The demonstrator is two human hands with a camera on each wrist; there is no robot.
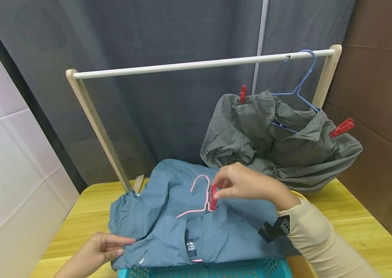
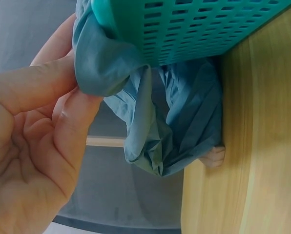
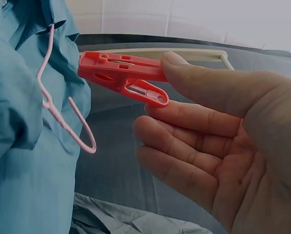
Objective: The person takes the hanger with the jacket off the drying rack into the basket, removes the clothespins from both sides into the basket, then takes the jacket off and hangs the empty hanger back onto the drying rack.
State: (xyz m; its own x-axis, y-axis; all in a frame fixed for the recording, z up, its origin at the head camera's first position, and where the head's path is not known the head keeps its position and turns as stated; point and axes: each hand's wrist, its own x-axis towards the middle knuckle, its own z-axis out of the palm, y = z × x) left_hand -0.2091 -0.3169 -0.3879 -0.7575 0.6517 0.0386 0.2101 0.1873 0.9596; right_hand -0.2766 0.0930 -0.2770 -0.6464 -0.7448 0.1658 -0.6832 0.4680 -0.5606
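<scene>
Hands apart. Left hand (image 1: 96,251): thumb and fingers pinch a fold at the near edge of the blue garment (image 1: 230,231). Right hand (image 1: 242,183): thumb and fingers grip 1 red clothespin (image 1: 213,197). Pink hanger (image 3: 57,117) sits in the garment, its hook standing out just beside the right fingertips; pin-to-hanger contact cannot be told. Garment spreads between and under the hands, draped over the teal basket (image 2: 123,24) and onto the yellow table (image 1: 77,220). Beyond the right hand and to its right: gray garment (image 1: 251,131) with 2 more clothespins (image 1: 342,127) on it, on a blue hanger (image 1: 308,75) hooked over the white rod (image 1: 189,66). Rod runs beyond both hands, higher up.
</scene>
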